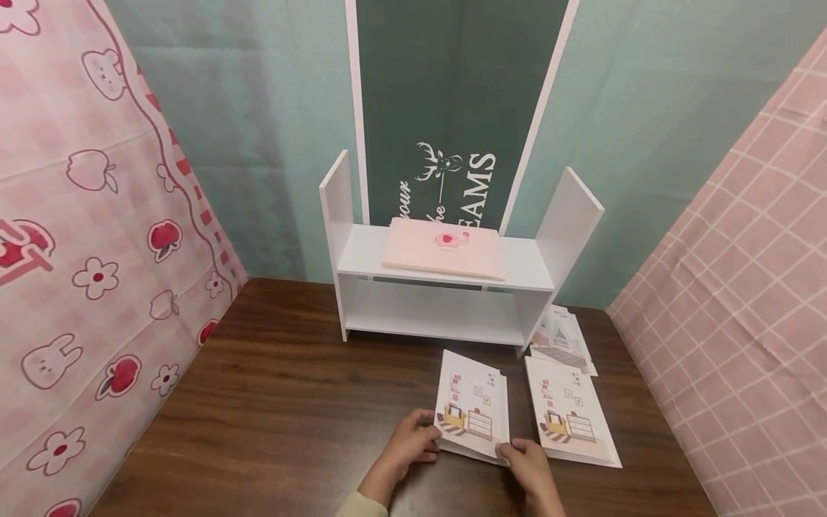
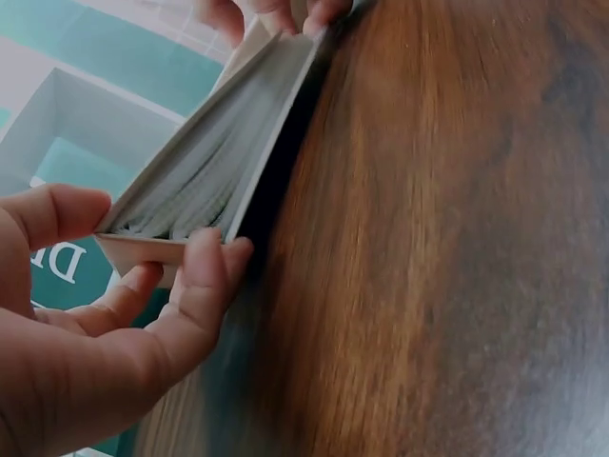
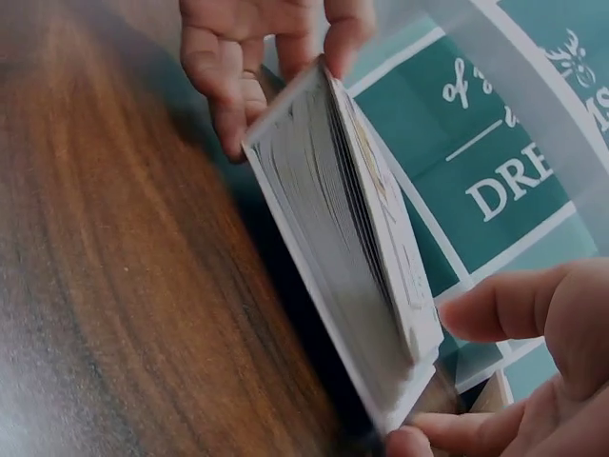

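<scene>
In the head view, both hands hold a white notebook (image 1: 474, 402) printed with a room drawing. The left hand (image 1: 410, 444) grips its lower left corner. At the lower right corner, the right hand (image 1: 528, 468) pinches it with the thumb on the cover. In the left wrist view, the page edges of the notebook (image 2: 224, 143) face the camera, and the left hand (image 2: 124, 328) has its thumb and fingers around one corner. The right wrist view shows the thick notebook (image 3: 324, 228) raised at an angle, with the right hand (image 3: 533, 371) at its near end.
A white two-tier shelf (image 1: 439, 312) stands at the back, with a pink elephant notebook (image 1: 442, 248) lying on its upper board. Right of the held notebook lie a similar notebook (image 1: 571, 416) and another printed one (image 1: 562, 341) behind it. Underneath is a dark wooden table (image 1: 271, 402).
</scene>
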A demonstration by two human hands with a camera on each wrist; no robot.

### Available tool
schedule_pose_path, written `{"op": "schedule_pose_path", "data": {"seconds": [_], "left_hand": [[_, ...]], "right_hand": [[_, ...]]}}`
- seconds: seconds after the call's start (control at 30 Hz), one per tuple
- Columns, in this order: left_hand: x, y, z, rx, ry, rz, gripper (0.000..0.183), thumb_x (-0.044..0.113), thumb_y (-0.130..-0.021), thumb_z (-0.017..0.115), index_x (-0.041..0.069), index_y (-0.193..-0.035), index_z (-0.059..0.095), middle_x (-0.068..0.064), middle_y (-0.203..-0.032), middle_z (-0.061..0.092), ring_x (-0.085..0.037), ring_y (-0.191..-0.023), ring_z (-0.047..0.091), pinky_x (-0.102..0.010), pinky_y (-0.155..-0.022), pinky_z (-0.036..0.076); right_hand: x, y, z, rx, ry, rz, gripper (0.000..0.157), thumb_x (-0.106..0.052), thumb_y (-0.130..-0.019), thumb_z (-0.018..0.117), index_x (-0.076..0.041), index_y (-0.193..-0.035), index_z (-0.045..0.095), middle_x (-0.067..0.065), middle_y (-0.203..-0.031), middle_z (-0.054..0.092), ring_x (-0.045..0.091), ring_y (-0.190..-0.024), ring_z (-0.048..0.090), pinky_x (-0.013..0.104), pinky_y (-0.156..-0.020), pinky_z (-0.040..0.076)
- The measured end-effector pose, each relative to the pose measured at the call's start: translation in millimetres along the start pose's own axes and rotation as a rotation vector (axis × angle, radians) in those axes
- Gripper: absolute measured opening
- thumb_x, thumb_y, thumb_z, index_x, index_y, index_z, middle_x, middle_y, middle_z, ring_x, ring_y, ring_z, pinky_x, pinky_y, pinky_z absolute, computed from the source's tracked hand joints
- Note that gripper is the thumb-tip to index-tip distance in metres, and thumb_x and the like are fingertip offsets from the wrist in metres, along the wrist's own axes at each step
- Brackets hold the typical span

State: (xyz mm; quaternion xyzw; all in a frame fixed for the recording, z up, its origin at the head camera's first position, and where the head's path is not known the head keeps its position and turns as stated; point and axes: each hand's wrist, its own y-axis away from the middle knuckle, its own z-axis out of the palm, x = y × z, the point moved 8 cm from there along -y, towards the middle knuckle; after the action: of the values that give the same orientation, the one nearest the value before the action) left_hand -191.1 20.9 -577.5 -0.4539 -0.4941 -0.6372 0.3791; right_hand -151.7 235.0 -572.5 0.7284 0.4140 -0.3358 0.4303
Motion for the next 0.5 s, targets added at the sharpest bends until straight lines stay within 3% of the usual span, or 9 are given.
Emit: {"op": "schedule_pose_path", "data": {"seconds": [0.1, 0.2, 0.4, 0.5], "left_hand": [[3.1, 0.9, -2.2, -0.008, 0.038, 0.010, 0.039, 0.005, -0.075, 0.057, -0.004, -0.112, 0.052, -0.005, -0.072, 0.055, -0.013, -0.057, 0.052, -0.025, -0.052, 0.049], [7.3, 2.2, -3.5, -0.020, 0.076, 0.037, 0.035, 0.005, -0.074, 0.057, -0.002, -0.108, 0.051, -0.003, -0.070, 0.054, -0.011, -0.055, 0.049, -0.022, -0.052, 0.046], [9.0, 6.9, -4.2, -0.050, 0.157, 0.075, 0.043, -0.002, -0.068, 0.052, -0.003, -0.110, 0.043, -0.009, -0.084, 0.058, -0.014, -0.066, 0.054, -0.028, -0.061, 0.050], [7.2, 6.8, -2.7, -0.047, 0.200, 0.084, 0.048, -0.004, -0.067, 0.052, -0.003, -0.113, 0.042, -0.011, -0.087, 0.059, -0.015, -0.068, 0.056, -0.028, -0.064, 0.050]], "right_hand": [[8, 0, 1.6, -0.032, -0.106, 0.063, 0.031, -0.012, -0.081, 0.058, 0.015, -0.094, 0.058, 0.008, -0.068, 0.050, 0.019, -0.062, 0.046, 0.027, -0.053, 0.038], [11, 0, 3.4, -0.050, -0.217, 0.072, 0.026, -0.011, -0.081, 0.059, 0.013, -0.094, 0.059, 0.000, -0.062, 0.046, 0.011, -0.053, 0.040, 0.021, -0.046, 0.033], [11, 0, 11.5, -0.106, -0.529, 0.067, 0.022, 0.001, -0.085, 0.053, 0.013, -0.104, 0.051, 0.001, -0.076, 0.051, 0.011, -0.067, 0.046, 0.024, -0.060, 0.043], [11, -2, 12.6, -0.112, -0.615, 0.056, 0.020, 0.004, -0.084, 0.052, 0.011, -0.103, 0.052, 0.001, -0.076, 0.054, 0.011, -0.068, 0.048, 0.025, -0.062, 0.042]]}}
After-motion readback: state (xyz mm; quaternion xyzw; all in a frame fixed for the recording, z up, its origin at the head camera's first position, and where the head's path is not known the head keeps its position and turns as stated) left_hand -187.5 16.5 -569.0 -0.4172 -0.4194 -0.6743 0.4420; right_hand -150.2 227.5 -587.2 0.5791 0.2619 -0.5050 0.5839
